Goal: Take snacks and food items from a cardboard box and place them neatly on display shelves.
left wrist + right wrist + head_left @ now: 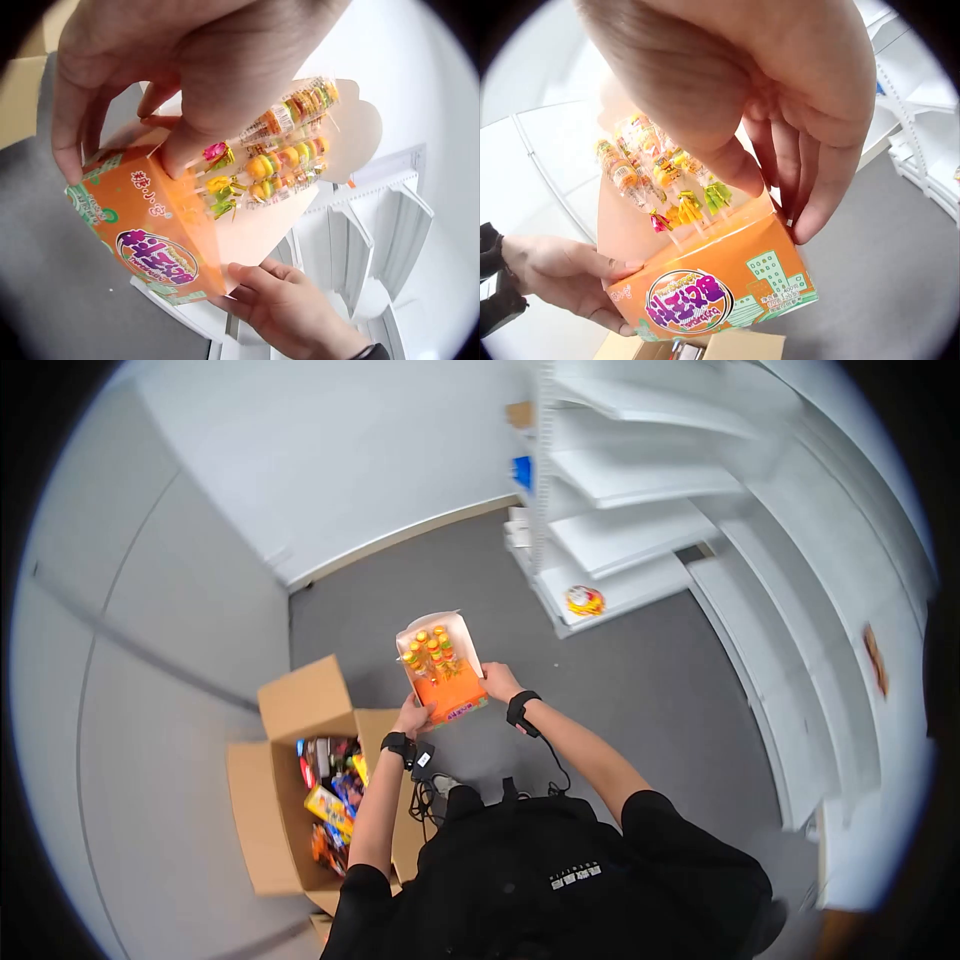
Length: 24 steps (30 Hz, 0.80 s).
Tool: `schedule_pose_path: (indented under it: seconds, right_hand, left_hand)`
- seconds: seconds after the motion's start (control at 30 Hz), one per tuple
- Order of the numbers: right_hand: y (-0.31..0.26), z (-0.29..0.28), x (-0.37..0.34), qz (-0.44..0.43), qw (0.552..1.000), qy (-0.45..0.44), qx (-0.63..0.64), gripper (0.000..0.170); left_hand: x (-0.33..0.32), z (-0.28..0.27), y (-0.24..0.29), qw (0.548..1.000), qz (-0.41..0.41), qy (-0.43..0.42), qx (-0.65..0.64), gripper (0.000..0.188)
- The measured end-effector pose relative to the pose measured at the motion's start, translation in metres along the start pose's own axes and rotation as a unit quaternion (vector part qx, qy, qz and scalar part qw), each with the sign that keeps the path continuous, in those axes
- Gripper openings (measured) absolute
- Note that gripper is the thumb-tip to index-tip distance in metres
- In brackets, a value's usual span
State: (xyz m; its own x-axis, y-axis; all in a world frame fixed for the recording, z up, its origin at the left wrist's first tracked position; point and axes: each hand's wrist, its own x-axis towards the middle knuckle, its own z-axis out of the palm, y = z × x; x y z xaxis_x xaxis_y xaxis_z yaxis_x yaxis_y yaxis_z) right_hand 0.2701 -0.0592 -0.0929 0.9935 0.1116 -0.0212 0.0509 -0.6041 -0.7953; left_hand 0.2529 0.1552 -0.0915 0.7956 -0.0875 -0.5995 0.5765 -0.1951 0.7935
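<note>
An orange candy box (451,697) with purple lettering is held up in front of the body, its tall pale back flap raised. Several wrapped candy skewers (676,169) on sticks stand in it, tied with pink, yellow and green foil. My left hand (413,715) grips the box's left side, thumb over the rim. On the opposite side, my right hand (500,682) pinches the other wall, thumb inside and fingers outside. The left wrist view shows the front panel with the left hand (172,82) close above it.
An open cardboard box (268,810) full of colourful packets stands on the floor at left. White shelves (640,475) line the right side, with a red-yellow packet (584,600) on the lowest one. A black cable (422,800) lies near the feet.
</note>
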Motion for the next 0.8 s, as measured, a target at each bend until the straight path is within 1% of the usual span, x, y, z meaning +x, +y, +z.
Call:
schedule_pose_path:
  seconds: [0.03, 0.07, 0.13, 0.2, 0.27, 0.33, 0.4, 0.47, 0.63, 0.67, 0.7, 0.73, 0.77, 0.8]
  right_hand:
    - [0.016, -0.023, -0.012, 0.014, 0.999, 0.027, 0.008, 0.02]
    - [0.033, -0.046, -0.024, 0.032, 0.998, 0.05, -0.005, 0.019]
    - [0.068, -0.09, -0.04, 0.063, 0.992, 0.107, -0.008, 0.019]
    - [0.104, -0.131, -0.059, 0.106, 0.985, 0.136, -0.015, 0.017]
    - [0.124, -0.174, -0.081, 0.144, 0.971, 0.19, 0.013, 0.018]
    - [0.154, -0.204, -0.106, 0.185, 0.959, 0.212, 0.035, 0.019]
    - [0.176, -0.23, -0.121, 0.206, 0.944, 0.258, 0.024, 0.018]
    - [0.19, -0.255, -0.139, 0.25, 0.923, 0.286, 0.06, 0.018]
    - [0.258, -0.312, -0.163, 0.292, 0.897, 0.33, 0.026, 0.021]
    - [0.274, -0.336, -0.159, 0.293, 0.895, 0.337, 0.01, 0.021]
    - [0.297, -0.347, -0.154, 0.277, 0.891, 0.361, -0.01, 0.021]
    - [0.311, -0.378, -0.149, 0.286, 0.888, 0.359, -0.009, 0.021]
    - [0.323, -0.406, -0.146, 0.296, 0.886, 0.357, -0.008, 0.022]
    - [0.335, -0.406, -0.159, 0.309, 0.879, 0.362, -0.033, 0.023]
  left_hand:
    - [-0.002, 0.028, 0.017, 0.999, -0.003, -0.017, 0.052, 0.062]
    - [0.004, 0.055, 0.024, 0.996, 0.004, -0.035, 0.077, 0.062]
    - [0.026, 0.104, 0.04, 0.986, 0.005, -0.13, 0.102, 0.058]
    - [0.029, 0.164, 0.068, 0.973, 0.002, -0.164, 0.162, 0.055]
    - [0.04, 0.217, 0.088, 0.959, -0.009, -0.198, 0.203, 0.055]
    - [0.035, 0.271, 0.101, 0.942, -0.001, -0.231, 0.243, 0.054]
    - [0.034, 0.317, 0.118, 0.931, 0.024, -0.25, 0.264, 0.04]
    - [0.046, 0.36, 0.123, 0.914, 0.025, -0.274, 0.298, 0.041]
    - [0.07, 0.464, 0.129, 0.879, 0.024, -0.339, 0.333, 0.041]
    - [0.077, 0.489, 0.134, 0.874, 0.025, -0.356, 0.331, 0.041]
    - [0.088, 0.516, 0.142, 0.867, 0.027, -0.373, 0.329, 0.041]
    - [0.105, 0.547, 0.15, 0.866, 0.012, -0.377, 0.329, 0.039]
    - [0.137, 0.573, 0.138, 0.853, 0.047, -0.417, 0.311, 0.043]
    - [0.163, 0.598, 0.123, 0.837, 0.081, -0.455, 0.292, 0.046]
